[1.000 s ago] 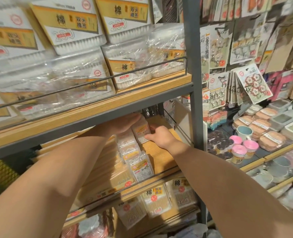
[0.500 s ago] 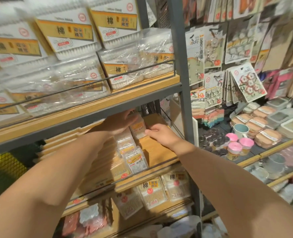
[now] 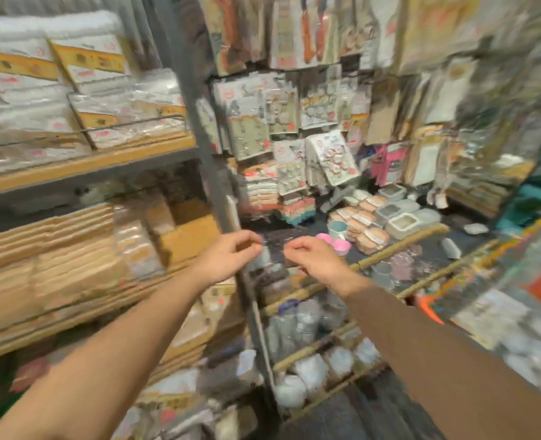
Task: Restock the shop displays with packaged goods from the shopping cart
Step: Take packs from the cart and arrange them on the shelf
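Since the earlier frames both hands have come out of the middle wooden shelf point(image 3: 180, 239), and the view has swung right, now heavily blurred. The left hand point(image 3: 227, 257) and right hand point(image 3: 315, 260) hover apart before the grey metal upright post point(image 3: 205, 160), fingers loosely curled, holding nothing. The small clear packets of cotton swabs with yellow labels point(image 3: 135, 246) lie in a row on that shelf, left of the hands.

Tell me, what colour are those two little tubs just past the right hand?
Pink; the tubs show in the head view, the only one.
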A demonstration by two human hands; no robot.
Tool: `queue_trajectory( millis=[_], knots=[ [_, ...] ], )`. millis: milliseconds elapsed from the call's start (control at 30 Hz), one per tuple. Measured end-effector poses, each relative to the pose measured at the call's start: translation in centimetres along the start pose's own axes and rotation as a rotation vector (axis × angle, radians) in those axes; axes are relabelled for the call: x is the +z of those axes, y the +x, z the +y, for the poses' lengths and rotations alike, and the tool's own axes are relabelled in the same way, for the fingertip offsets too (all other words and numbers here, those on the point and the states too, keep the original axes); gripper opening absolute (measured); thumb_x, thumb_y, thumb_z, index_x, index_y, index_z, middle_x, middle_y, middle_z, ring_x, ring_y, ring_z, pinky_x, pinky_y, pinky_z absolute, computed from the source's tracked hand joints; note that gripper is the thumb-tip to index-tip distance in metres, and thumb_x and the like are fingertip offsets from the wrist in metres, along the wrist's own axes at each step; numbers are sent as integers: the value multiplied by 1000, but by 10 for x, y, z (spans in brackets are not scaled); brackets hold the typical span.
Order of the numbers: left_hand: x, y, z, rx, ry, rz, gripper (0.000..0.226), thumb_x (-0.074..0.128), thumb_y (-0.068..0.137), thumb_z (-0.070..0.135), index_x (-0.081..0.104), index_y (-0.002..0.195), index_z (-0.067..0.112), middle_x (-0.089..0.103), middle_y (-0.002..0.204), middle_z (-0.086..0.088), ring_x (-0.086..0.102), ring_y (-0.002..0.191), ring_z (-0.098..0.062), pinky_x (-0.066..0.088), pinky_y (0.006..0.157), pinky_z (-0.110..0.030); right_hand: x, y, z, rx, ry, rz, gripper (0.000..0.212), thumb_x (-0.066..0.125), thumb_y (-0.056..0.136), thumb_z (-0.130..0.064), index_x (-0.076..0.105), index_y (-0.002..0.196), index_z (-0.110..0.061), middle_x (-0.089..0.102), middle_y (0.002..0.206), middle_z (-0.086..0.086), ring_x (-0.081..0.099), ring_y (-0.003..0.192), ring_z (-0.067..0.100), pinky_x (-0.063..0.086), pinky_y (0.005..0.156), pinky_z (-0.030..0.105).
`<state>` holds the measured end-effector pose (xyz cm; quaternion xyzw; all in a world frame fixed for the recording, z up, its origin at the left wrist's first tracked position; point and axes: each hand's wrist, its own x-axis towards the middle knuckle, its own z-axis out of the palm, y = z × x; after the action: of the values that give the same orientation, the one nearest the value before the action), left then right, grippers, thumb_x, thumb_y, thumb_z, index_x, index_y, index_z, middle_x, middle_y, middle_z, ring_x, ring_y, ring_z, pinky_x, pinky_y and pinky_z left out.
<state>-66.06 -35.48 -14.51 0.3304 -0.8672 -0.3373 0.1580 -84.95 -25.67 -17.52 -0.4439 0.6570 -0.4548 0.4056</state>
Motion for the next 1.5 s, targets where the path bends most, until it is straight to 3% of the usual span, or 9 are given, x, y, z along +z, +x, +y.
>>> queue_trajectory(
  millis=[367, 500, 667, 933, 1067, 1133, 1267, 1400, 1500],
  knots=[
    [267, 78, 205, 205, -174, -505, 13, 57, 97, 23, 69, 97, 19, 70, 97, -7, 64, 88, -14, 49, 84, -34, -245, -208, 141, 375, 169, 541, 4, 66, 91, -21, 68, 88, -19, 64, 82, 9, 55, 79, 23, 42, 67, 33],
    [353, 102, 250, 246, -104, -712, 24, 58, 83, 56, 68, 94, 38, 70, 92, 8, 67, 88, -19, 54, 88, -45, -303, -268, 189, 530, 200, 717, 8, 66, 92, -25, 66, 86, -19, 64, 81, 7, 58, 75, 19, 45, 65, 30],
    [437, 132, 290, 198, -82, -900, 21, 53, 95, 47, 56, 114, 40, 62, 107, 15, 62, 98, -5, 47, 84, -28, -360, -285, 246, 677, 288, 839, 14, 61, 92, -12, 59, 80, -18, 58, 72, 1, 52, 51, 5, 35, 48, 19],
    [546, 249, 271, -13, -125, -874, 31, 49, 102, 33, 57, 130, 20, 56, 126, 5, 53, 109, -12, 40, 92, -28, -459, -208, 323, 755, 347, 835, 11, 66, 91, -16, 62, 81, -17, 59, 74, 3, 53, 54, 10, 37, 49, 20],
    [588, 296, 251, -197, -181, -853, 29, 45, 104, 22, 67, 103, 4, 62, 86, -4, 55, 80, -19, 47, 86, -36, -489, -157, 372, 812, 268, 738, 31, 62, 92, -21, 52, 63, -26, 52, 63, -6, 47, 48, 7, 35, 45, 22],
    [621, 314, 234, -346, -146, -863, 34, 43, 105, 17, 65, 111, -7, 65, 106, -27, 59, 107, -34, 43, 92, -35, -495, -141, 399, 871, 238, 714, 35, 56, 92, -13, 45, 61, -25, 48, 62, 0, 41, 51, 12, 31, 46, 24],
    [683, 318, 198, -671, -199, -850, 38, 42, 105, 26, 53, 133, 2, 65, 108, -11, 57, 83, -18, 45, 73, -29, -500, -112, 457, 954, 282, 694, 24, 58, 96, -15, 58, 72, -21, 60, 74, 2, 57, 66, 14, 44, 63, 29],
    [726, 306, 158, -782, -364, -893, 45, 50, 102, 37, 50, 136, 9, 62, 126, -9, 57, 115, -23, 40, 107, -39, -506, -70, 518, 951, 305, 706, 19, 59, 97, -24, 61, 79, -22, 65, 84, 1, 59, 79, 23, 46, 72, 35],
    [750, 301, 128, -850, -376, -801, 31, 51, 102, 35, 58, 120, 10, 65, 102, -1, 59, 100, -19, 42, 96, -35, -507, -32, 561, 896, 163, 661, 23, 60, 96, -25, 68, 78, -14, 63, 75, -2, 56, 69, 12, 44, 65, 24]
  ],
)
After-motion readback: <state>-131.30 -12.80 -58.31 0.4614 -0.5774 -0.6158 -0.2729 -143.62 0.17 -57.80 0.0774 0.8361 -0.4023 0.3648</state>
